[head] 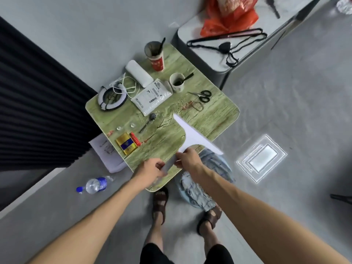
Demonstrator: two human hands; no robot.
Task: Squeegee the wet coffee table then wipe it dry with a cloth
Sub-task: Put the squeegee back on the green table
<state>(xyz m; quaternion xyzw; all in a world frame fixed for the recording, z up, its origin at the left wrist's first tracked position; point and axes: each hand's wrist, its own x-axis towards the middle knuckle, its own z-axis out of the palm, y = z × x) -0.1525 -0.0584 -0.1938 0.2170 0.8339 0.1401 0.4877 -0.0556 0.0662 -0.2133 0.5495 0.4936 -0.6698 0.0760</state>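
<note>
A white squeegee (192, 137) hovers over the near right part of the green wood-patterned coffee table (215, 113), its blade running from the table's middle out past the right edge. My right hand (187, 160) grips its handle just below the blade. My left hand (150, 171) holds the lower end of the same handle at the table's near corner. A pale blue-grey cloth (198, 191) lies crumpled on the floor under the table's near edge, by my feet.
The table's far half holds two cups (177, 82), scissors (202, 95), a white parcel (152, 96), a white case (139, 73), a spoon (149, 121), a ring light (112, 98) and a gold packet (126, 143). A water bottle (94, 184) lies on the floor at left.
</note>
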